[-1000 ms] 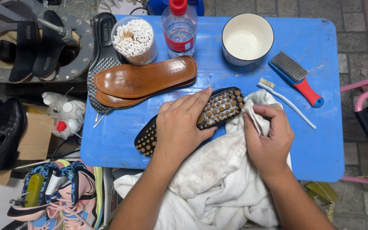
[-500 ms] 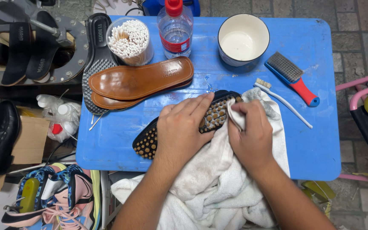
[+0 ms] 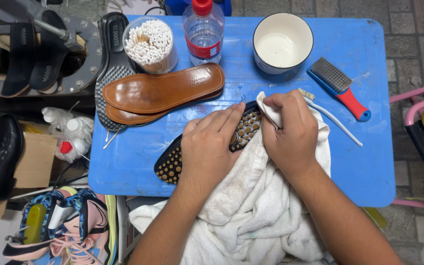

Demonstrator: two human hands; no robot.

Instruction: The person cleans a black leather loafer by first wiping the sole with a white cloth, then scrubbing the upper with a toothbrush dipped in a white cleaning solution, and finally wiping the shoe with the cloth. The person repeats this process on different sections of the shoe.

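While pinned by left hand (image 3: 207, 147), studded sole (image 3: 172, 164) under right hand's (image 3: 290, 132) towel (image 3: 251, 206).

Brown insoles (image 3: 163, 91), swab jar (image 3: 150, 44), bottle (image 3: 203, 33), bowl (image 3: 282, 43).

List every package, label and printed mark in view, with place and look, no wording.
Water bottle: table's far edge, clear plastic, red cap, red-and-white label band.
Cotton swab tub: left of the bottle, clear, round, unlabelled.
Brown leather insoles: small stamped mark near the heel.
Cardboard box: left floor, plain brown.
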